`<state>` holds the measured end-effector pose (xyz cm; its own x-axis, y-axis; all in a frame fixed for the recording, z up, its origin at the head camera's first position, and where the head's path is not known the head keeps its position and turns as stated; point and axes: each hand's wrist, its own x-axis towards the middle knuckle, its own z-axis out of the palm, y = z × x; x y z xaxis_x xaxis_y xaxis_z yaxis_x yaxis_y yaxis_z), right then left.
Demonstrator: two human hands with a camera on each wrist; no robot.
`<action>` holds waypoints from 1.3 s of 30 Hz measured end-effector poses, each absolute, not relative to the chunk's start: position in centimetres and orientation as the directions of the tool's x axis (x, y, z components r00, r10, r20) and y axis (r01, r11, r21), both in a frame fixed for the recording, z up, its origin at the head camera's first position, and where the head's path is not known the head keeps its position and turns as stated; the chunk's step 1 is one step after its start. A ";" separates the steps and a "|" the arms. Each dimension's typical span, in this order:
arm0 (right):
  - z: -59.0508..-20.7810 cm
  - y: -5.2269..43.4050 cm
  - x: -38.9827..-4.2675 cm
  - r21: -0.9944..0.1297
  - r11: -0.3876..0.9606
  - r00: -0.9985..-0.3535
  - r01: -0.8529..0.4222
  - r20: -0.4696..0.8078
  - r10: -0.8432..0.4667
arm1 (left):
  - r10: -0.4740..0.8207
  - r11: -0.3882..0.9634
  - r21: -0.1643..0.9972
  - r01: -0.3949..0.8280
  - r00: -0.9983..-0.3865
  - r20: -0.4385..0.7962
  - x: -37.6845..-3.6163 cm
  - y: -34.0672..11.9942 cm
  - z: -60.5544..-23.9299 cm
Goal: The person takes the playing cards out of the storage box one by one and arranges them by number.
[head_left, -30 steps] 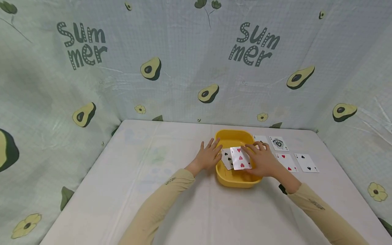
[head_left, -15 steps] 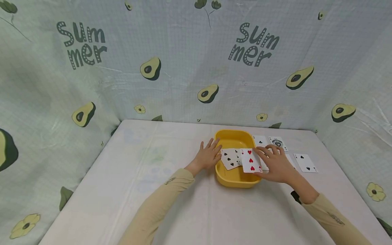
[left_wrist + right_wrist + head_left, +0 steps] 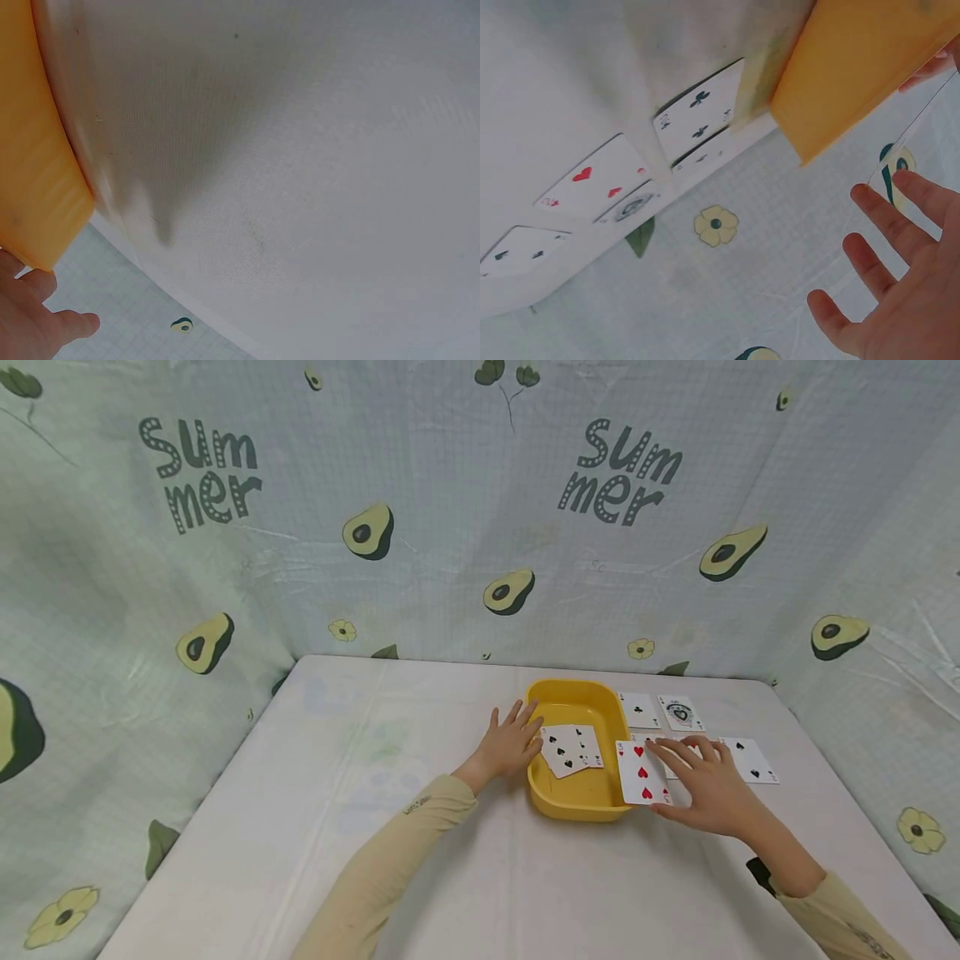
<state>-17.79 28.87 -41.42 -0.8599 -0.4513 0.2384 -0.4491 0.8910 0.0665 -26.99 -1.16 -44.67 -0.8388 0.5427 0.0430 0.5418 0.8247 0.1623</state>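
Note:
A yellow tub (image 3: 577, 806) stands on the white table (image 3: 420, 860). Inside it lie a spades card (image 3: 561, 750) and a second card (image 3: 588, 745) overlapping it. My left hand (image 3: 513, 739) rests flat against the tub's left rim with fingers spread; the left wrist view shows the same hand (image 3: 30, 319) under the tub wall (image 3: 30, 135). My right hand (image 3: 697, 777) pinches a three of hearts (image 3: 641, 772) by its edges, just right of the tub's right rim. In the right wrist view, that hand's fingers (image 3: 889, 225) are stretched out near the tub (image 3: 855, 67).
Face-up cards lie right of the tub: a clubs card (image 3: 639, 710), an ace (image 3: 681, 712), a spades card (image 3: 750, 760) and a hearts card (image 3: 592, 180) mostly hidden under my right hand. An avocado-print cloth (image 3: 450, 527) walls in the table.
My right hand has lifted the three of hearts out of the tub and carried it right, past the rim. The left hand has stayed on the tub.

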 end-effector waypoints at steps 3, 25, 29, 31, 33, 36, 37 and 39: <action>-41.6 29.3 -17.3 0.062 0.900 -0.873 -0.431 0.222 -0.434 | 0.540 0.827 0.157 0.539 -0.841 0.041 -27.0 -1.2 -44.7; -44.9 33.4 -15.1 0.063 0.901 -0.880 -0.430 0.195 -0.433 | 0.547 0.822 0.155 0.548 -0.836 0.051 -26.9 -1.2 -44.6; -45.4 33.8 -15.1 0.069 0.897 -0.879 -0.436 0.178 -0.441 | 0.547 0.822 0.158 0.547 -0.836 0.051 -26.9 -1.3 -44.6; -45.6 34.0 -15.2 0.066 0.895 -0.878 -0.441 0.176 -0.446 | 0.547 0.822 0.158 0.547 -0.836 0.053 -27.0 -1.3 -44.6; -45.8 34.1 -15.3 0.059 0.893 -0.878 -0.445 0.169 -0.449 | 0.546 0.821 0.160 0.547 -0.836 0.056 -27.0 -1.2 -44.6; -46.1 34.3 -15.4 0.050 0.895 -0.883 -0.443 0.149 -0.445 | 0.546 0.823 0.157 0.547 -0.836 0.053 -27.0 -1.2 -44.7; -46.2 34.3 -15.5 0.049 0.896 -0.885 -0.442 0.141 -0.445 | 0.545 0.823 0.155 0.546 -0.837 0.051 -27.0 -1.2 -44.7; -46.4 34.4 -15.5 0.048 0.896 -0.887 -0.442 0.126 -0.444 | 0.544 0.824 0.153 0.545 -0.837 0.050 -27.0 -1.2 -44.8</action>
<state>-15.53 34.45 -46.39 -0.8871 -0.4442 0.1259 -0.4417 0.8959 0.0484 -26.99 -1.19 -44.76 -0.8373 0.5445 0.0496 0.5451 0.8243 0.1531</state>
